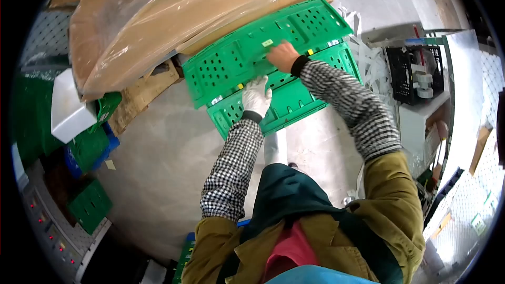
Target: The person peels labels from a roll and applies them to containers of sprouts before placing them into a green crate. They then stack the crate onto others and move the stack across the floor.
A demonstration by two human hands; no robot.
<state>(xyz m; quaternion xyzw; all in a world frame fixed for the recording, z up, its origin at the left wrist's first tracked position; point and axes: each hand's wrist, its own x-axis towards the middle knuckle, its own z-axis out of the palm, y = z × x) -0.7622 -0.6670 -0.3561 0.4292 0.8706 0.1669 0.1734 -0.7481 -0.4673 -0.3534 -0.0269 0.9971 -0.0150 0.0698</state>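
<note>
A green plastic folding crate with perforated panels lies in front of me, its long upper panel tilted toward the big carton. My left hand, in a white glove, grips the crate at the seam between the upper and lower panels, thumb apart on the right. My right hand, with no glove visible, is closed and slightly blurred over the upper panel, close to a small pale label. Whether its fingers hold anything is hidden.
A large plastic-wrapped carton stands beyond the crate. At left are a white box and green crates. A rack at right bears a black crate; clear plastic strips hang or lie beside it.
</note>
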